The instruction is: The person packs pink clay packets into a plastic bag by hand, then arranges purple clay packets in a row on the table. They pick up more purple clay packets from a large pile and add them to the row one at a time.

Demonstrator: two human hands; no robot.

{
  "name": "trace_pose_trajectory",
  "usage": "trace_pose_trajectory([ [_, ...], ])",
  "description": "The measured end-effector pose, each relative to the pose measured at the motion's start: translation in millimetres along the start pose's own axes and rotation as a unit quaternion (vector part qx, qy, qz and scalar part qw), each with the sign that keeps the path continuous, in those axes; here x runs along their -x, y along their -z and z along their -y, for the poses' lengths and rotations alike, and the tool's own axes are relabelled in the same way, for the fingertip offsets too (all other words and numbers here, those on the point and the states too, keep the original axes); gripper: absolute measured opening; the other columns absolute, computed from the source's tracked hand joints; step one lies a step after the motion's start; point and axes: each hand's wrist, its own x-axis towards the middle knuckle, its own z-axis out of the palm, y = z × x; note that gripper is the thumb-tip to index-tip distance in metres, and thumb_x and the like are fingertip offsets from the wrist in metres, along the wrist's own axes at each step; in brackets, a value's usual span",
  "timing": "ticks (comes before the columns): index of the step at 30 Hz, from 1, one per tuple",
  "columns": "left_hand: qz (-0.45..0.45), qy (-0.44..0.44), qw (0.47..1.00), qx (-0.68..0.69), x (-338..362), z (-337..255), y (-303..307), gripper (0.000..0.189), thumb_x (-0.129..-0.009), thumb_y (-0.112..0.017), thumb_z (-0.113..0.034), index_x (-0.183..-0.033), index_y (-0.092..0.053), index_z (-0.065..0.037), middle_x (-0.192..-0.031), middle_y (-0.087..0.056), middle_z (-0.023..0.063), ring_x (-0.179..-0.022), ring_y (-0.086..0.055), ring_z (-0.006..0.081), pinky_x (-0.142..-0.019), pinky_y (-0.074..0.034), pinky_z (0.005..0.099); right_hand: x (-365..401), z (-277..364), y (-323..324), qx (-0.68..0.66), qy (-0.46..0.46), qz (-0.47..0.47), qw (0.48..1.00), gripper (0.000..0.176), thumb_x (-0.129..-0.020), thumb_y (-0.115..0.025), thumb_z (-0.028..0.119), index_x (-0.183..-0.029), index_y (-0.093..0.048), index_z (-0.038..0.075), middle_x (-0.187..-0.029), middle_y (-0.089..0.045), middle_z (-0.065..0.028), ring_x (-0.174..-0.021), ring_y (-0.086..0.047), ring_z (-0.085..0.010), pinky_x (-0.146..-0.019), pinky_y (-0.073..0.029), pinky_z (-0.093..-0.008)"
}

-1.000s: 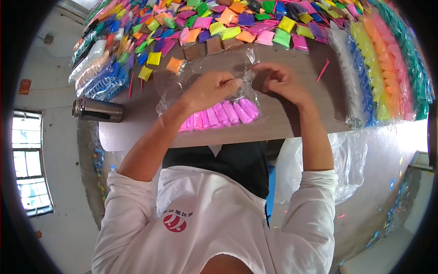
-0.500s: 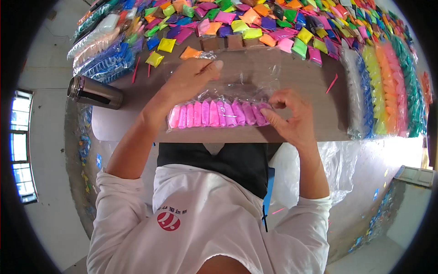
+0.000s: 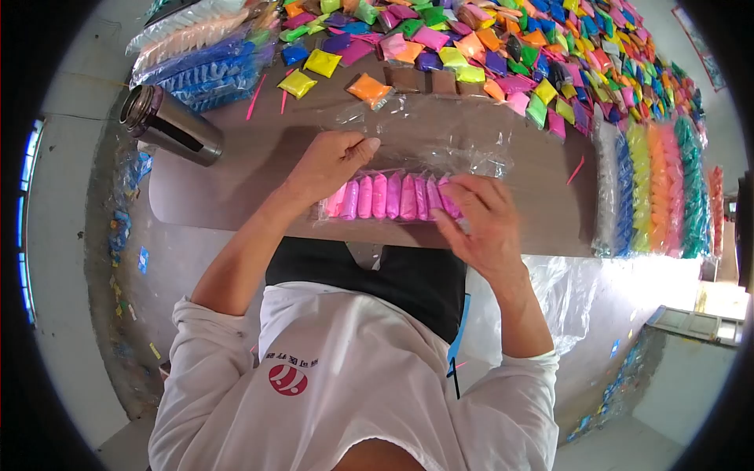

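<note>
A clear plastic bag [image 3: 440, 129] lies near the table's front edge, its wide open part spread toward the back. Inside it stands a row of pink and purple packets [image 3: 393, 196]. My left hand [image 3: 334, 161] is over the bag's left end, fingers curled with thumb against them; whatever it pinches is too small to make out. At the right end of the row, my right hand [image 3: 481, 216] touches the last packets, thumb and fingers apart around the bag's corner.
A steel flask [image 3: 173, 129] stands at the left. Loose colored packets [image 3: 487, 55] are heaped along the back. Bagged rows of packets lie at the back left [image 3: 204, 71] and the right [image 3: 656, 188]. A pink strip [image 3: 576, 169] lies right of the bag.
The view has shifted and tilted. My left hand has come down closer to the packet row and covers its left end. My right hand reaches further over the row's right end.
</note>
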Motion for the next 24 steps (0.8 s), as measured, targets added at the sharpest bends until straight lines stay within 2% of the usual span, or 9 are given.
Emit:
trace_pose_trajectory([
  [3, 0.003, 0.002, 1.0, -0.012, 0, 2, 5, 0.046, -0.1, -0.056, -0.039, -0.09, -0.066, 0.005, -0.069, -0.06, 0.0063, -0.068, -0.051, 0.0107, -0.062, -0.045, 0.0314, -18, 7, -14, 0.037, 0.007, 0.064, 0.997, 0.044, -0.079, -0.077, 0.03, -0.113, -0.066, 0.005, -0.114, -0.061, -0.0125, -0.105, -0.056, -0.0324, -0.093, -0.045, -0.0456],
  [6, -0.002, -0.01, 1.0, -0.008, -3, 12, 6, 0.045, -0.1, -0.057, -0.038, -0.088, -0.065, 0.005, -0.066, -0.058, 0.007, -0.066, -0.05, 0.0114, -0.06, -0.043, 0.032, -13, -1, -31, 0.045, -0.044, 0.106, 0.992, 0.056, -0.081, -0.073, 0.045, -0.121, -0.065, 0.007, -0.123, -0.058, -0.0156, -0.113, -0.053, -0.0347, -0.097, -0.043, -0.0469],
  [7, -0.005, -0.014, 1.0, -0.005, -4, 17, 7, 0.045, -0.1, -0.057, -0.037, -0.087, -0.065, 0.005, -0.066, -0.057, 0.0073, -0.065, -0.05, 0.0118, -0.059, -0.043, 0.0322, -14, 0, -32, 0.059, -0.04, 0.11, 0.991, 0.057, -0.081, -0.073, 0.046, -0.121, -0.064, 0.007, -0.121, -0.059, -0.0152, -0.111, -0.053, -0.0342, -0.096, -0.043, -0.0468],
  [10, -0.013, -0.03, 0.999, 0.01, -6, 14, 3, 0.046, -0.099, -0.058, -0.035, -0.076, -0.055, 0.005, -0.063, -0.046, 0.0204, -0.056, -0.04, 0.0302, -0.056, -0.037, 0.0432, -14, 4, -36, 0.08, -0.041, 0.124, 0.988, 0.061, -0.08, -0.072, 0.051, -0.121, -0.063, 0.007, -0.116, -0.062, -0.0138, -0.107, -0.055, -0.0331, -0.093, -0.043, -0.0468],
  [13, 0.002, -0.036, 0.999, -0.037, -12, 9, 5, 0.045, -0.098, -0.058, -0.034, -0.076, -0.054, 0.005, -0.065, -0.047, 0.0225, -0.057, -0.041, 0.0331, -0.057, -0.038, 0.0444, -11, 1, -38, 0.082, -0.054, 0.137, 0.986, 0.062, -0.079, -0.072, 0.053, -0.121, -0.064, 0.008, -0.109, -0.064, -0.0124, -0.103, -0.056, -0.0329, -0.092, -0.043, -0.0472],
  [16, -0.039, -0.046, 0.998, 0.0, -17, 14, 3, 0.043, -0.098, -0.058, -0.032, -0.077, -0.054, 0.005, -0.069, -0.05, 0.0224, -0.059, -0.042, 0.0341, -0.059, -0.039, 0.0442, -14, 1, -40, 0.098, -0.05, 0.142, 0.984, 0.06, -0.079, -0.072, 0.052, -0.12, -0.064, 0.008, -0.104, -0.064, -0.0112, -0.099, -0.056, -0.0322, -0.09, -0.043, -0.0475],
  [19, -0.076, -0.096, 0.992, -0.026, -20, 7, 18, 0.033, -0.099, -0.059, -0.025, -0.088, -0.062, 0.006, -0.088, -0.064, 0.0155, -0.079, -0.061, 0.0257, -0.074, -0.049, 0.0351, -13, 1, -41, 0.1, -0.053, 0.139, 0.984, 0.058, -0.079, -0.071, 0.052, -0.118, -0.065, 0.009, -0.102, -0.064, -0.011, -0.097, -0.057, -0.0319, -0.09, -0.043, -0.0471],
  [22, -0.124, -0.197, 0.971, -0.057, -19, -18, 7, 0.031, -0.098, -0.059, -0.025, -0.093, -0.064, 0.005, -0.099, -0.065, 0.0162, -0.091, -0.063, 0.0316, -0.081, -0.05, 0.0375, -12, 3, -42, 0.091, -0.07, 0.143, 0.983, 0.058, -0.079, -0.072, 0.052, -0.117, -0.066, 0.009, -0.103, -0.064, -0.0115, -0.098, -0.057, -0.0323, -0.09, -0.043, -0.0464],
  [24, -0.04, -0.207, 0.976, -0.062, -16, -37, -12, 0.03, -0.097, -0.059, -0.027, -0.094, -0.064, 0.003, -0.099, -0.064, 0.0167, -0.092, -0.062, 0.0348, -0.081, -0.05, 0.0406, -11, 1, -43, 0.084, -0.068, 0.132, 0.985, 0.057, -0.078, -0.072, 0.051, -0.116, -0.066, 0.008, -0.103, -0.064, -0.012, -0.097, -0.057, -0.0327, -0.09, -0.043, -0.0461],
])
